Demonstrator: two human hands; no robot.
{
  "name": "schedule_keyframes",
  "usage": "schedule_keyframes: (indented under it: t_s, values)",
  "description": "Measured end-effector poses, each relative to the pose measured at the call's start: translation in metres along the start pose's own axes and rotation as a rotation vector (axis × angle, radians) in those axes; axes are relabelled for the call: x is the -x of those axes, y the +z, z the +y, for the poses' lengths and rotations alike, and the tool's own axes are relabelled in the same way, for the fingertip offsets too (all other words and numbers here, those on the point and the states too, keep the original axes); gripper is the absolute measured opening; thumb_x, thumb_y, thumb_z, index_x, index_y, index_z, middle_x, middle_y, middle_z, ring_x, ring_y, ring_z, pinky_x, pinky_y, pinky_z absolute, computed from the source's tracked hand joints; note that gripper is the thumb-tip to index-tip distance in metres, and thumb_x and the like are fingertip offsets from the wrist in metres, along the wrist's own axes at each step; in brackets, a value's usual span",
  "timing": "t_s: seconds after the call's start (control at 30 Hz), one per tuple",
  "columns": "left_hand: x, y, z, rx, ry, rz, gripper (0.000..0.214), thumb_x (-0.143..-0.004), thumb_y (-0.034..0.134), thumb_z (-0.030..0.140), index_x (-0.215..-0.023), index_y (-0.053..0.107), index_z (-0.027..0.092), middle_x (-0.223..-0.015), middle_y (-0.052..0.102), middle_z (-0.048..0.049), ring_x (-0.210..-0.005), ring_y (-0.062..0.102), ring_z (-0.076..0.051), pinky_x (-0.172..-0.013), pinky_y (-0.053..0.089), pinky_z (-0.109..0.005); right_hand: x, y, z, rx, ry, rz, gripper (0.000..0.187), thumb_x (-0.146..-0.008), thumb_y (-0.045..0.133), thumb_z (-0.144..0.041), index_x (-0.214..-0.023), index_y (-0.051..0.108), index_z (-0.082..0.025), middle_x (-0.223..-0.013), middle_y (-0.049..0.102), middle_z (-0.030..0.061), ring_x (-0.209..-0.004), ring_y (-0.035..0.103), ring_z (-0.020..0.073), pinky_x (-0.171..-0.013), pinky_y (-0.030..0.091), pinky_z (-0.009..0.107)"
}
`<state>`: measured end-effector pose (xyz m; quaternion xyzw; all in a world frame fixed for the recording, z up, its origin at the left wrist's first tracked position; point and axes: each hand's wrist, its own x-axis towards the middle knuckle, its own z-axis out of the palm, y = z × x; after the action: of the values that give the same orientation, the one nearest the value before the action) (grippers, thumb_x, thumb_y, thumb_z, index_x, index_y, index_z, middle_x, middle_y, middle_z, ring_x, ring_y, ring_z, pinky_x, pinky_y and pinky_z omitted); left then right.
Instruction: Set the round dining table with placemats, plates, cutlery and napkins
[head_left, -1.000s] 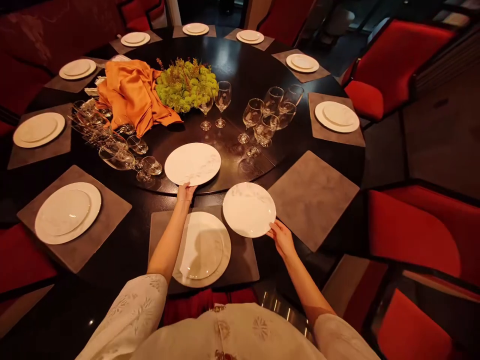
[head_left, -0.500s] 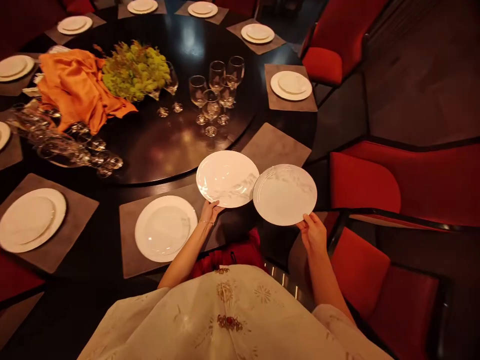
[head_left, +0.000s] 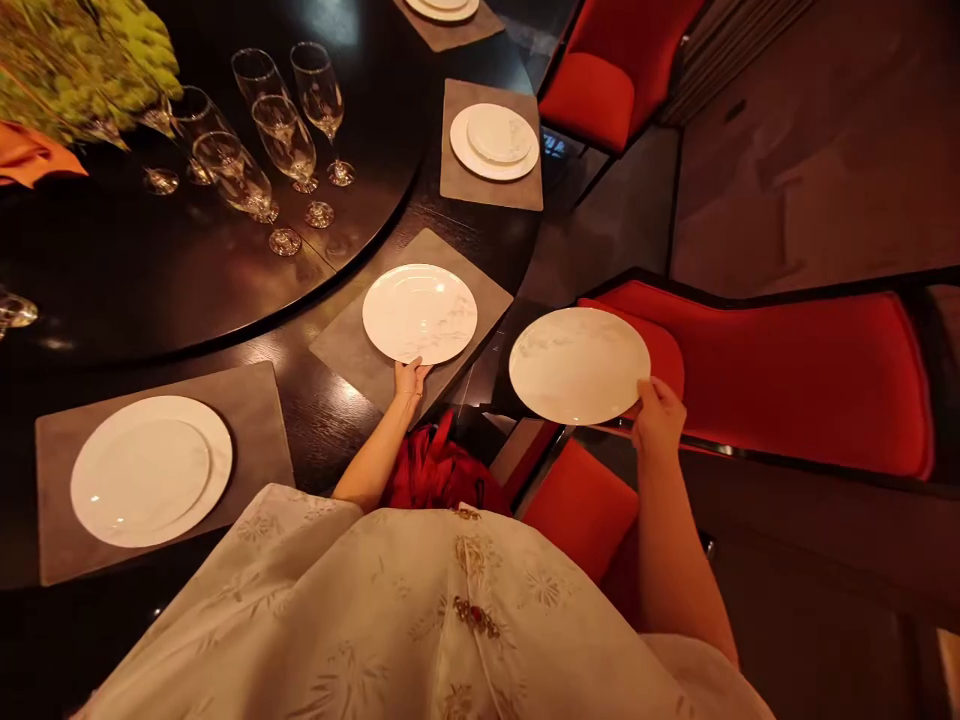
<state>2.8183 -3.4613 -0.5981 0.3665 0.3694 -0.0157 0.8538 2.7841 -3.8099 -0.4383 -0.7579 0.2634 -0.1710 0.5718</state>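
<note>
My left hand (head_left: 410,380) is closed on the near rim of a white plate (head_left: 420,313) with a faint grey pattern. That plate is over a grey-brown placemat (head_left: 480,288) near the table's edge; I cannot tell whether it touches the mat. Out to the right, my right hand (head_left: 658,415) pinches the right rim of a second white plate (head_left: 579,365). This one is in the air, beyond the table edge and in front of a red chair. The fingertips of both hands are partly hidden beneath the plates.
Several stemmed glasses (head_left: 285,140) stand on the dark turntable (head_left: 330,262), beside green foliage (head_left: 97,70) and orange cloth (head_left: 34,155). Stacked plates lie on a placemat (head_left: 262,430) at left and another (head_left: 491,195) farther off. Red chairs (head_left: 795,370) stand at right.
The view has shifted right along the table. The left plate has moved from beside the placemat to over it. The two plates, which were nearly touching, are now apart.
</note>
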Motion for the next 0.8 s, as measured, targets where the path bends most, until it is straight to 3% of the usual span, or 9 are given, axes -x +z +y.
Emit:
schedule_keyframes:
  t_s: [0.07, 0.13, 0.23, 0.3, 0.43, 0.57, 0.67, 0.73, 0.8]
  values:
    - [-0.003, 0.001, -0.008, 0.024, 0.009, 0.040, 0.055, -0.074, 0.050, 0.000, -0.120, 0.038, 0.028, -0.125, 0.053, -0.0042, -0.104, 0.058, -0.015, -0.087, 0.051, -0.036, -0.052, 0.026, -0.014, 0.160, -0.169, -0.076, 0.029, -0.070, 0.060, -0.040, -0.083, 0.066, -0.015, -0.079, 0.064, 0.0017, -0.071, 0.058, 0.0126, -0.063, 0.047, 0.023]
    - [-0.003, 0.000, -0.014, 0.042, 0.020, 0.059, 0.054, -0.073, 0.051, -0.001, -0.118, 0.040, 0.027, -0.122, 0.055, -0.0042, -0.103, 0.058, -0.015, -0.087, 0.051, -0.035, -0.097, 0.071, -0.032, 0.275, -0.292, -0.268, 0.030, -0.074, 0.055, -0.040, -0.084, 0.067, -0.015, -0.081, 0.064, 0.0028, -0.074, 0.057, 0.0139, -0.065, 0.046, 0.024]
    - [0.000, 0.002, -0.022, 0.043, 0.037, 0.091, 0.050, -0.071, 0.054, -0.001, -0.113, 0.045, 0.025, -0.118, 0.058, -0.0042, -0.102, 0.059, -0.016, -0.088, 0.051, -0.036, -0.141, 0.164, -0.059, 0.368, -0.427, -0.655, 0.031, -0.077, 0.052, -0.039, -0.083, 0.067, -0.013, -0.078, 0.064, 0.0030, -0.074, 0.056, 0.0139, -0.065, 0.043, 0.023]
    - [0.004, 0.006, -0.029, 0.033, 0.049, 0.132, 0.047, -0.070, 0.055, 0.000, -0.110, 0.048, 0.024, -0.114, 0.060, -0.0046, -0.101, 0.059, -0.017, -0.088, 0.051, -0.037, -0.152, 0.233, -0.073, 0.420, -0.474, -0.978, 0.032, -0.077, 0.052, -0.039, -0.082, 0.068, -0.011, -0.076, 0.063, 0.0025, -0.072, 0.055, 0.0133, -0.064, 0.042, 0.022]
    - [0.008, 0.013, -0.041, -0.162, -0.017, 0.248, 0.034, -0.070, 0.058, 0.006, -0.101, 0.053, 0.019, -0.104, 0.064, -0.0077, -0.092, 0.063, -0.017, -0.084, 0.052, -0.033, -0.133, 0.361, -0.082, 0.549, -0.488, -1.588, 0.031, -0.075, 0.055, -0.038, -0.079, 0.069, -0.010, -0.069, 0.061, 0.0003, -0.064, 0.052, 0.0104, -0.062, 0.039, 0.020]
    - [0.015, 0.002, -0.037, -0.337, -0.127, 0.354, 0.008, -0.071, 0.062, 0.018, -0.077, 0.059, 0.014, -0.072, 0.066, -0.0100, -0.070, 0.066, -0.021, -0.067, 0.055, -0.033, -0.085, 0.451, -0.059, 0.796, -0.583, -2.014, 0.026, -0.074, 0.057, -0.033, -0.077, 0.071, -0.011, -0.062, 0.059, -0.0018, -0.057, 0.048, 0.0078, -0.059, 0.037, 0.019]
    - [0.021, -0.006, -0.023, -0.373, -0.068, 0.501, 0.012, -0.074, 0.059, 0.027, -0.077, 0.061, 0.016, -0.068, 0.066, -0.0074, -0.074, 0.066, -0.021, -0.065, 0.052, -0.029, -0.043, 0.486, -0.035, 0.981, -0.696, -2.220, 0.017, -0.067, 0.064, -0.028, -0.072, 0.071, -0.013, -0.062, 0.061, -0.0023, -0.057, 0.050, 0.0077, -0.059, 0.038, 0.019]
    - [0.020, -0.004, -0.015, -0.508, 0.078, 0.604, 0.018, -0.076, 0.056, 0.031, -0.087, 0.062, 0.017, -0.079, 0.067, -0.0061, -0.081, 0.065, -0.019, -0.067, 0.050, -0.026, -0.020, 0.492, -0.021, 1.054, -0.761, -2.302, 0.015, -0.059, 0.070, -0.024, -0.069, 0.071, -0.013, -0.061, 0.063, -0.0022, -0.057, 0.051, 0.0081, -0.059, 0.039, 0.019]
    - [0.012, 0.005, -0.010, -0.673, 0.192, 0.634, 0.026, -0.078, 0.054, 0.033, -0.097, 0.061, 0.018, -0.082, 0.067, -0.0048, -0.077, 0.064, -0.016, -0.066, 0.049, -0.023, -0.006, 0.486, -0.010, 0.941, -0.849, -2.203, 0.016, -0.056, 0.072, -0.024, -0.065, 0.070, -0.011, -0.059, 0.063, -0.0023, -0.057, 0.052, 0.0086, -0.059, 0.040, 0.019]
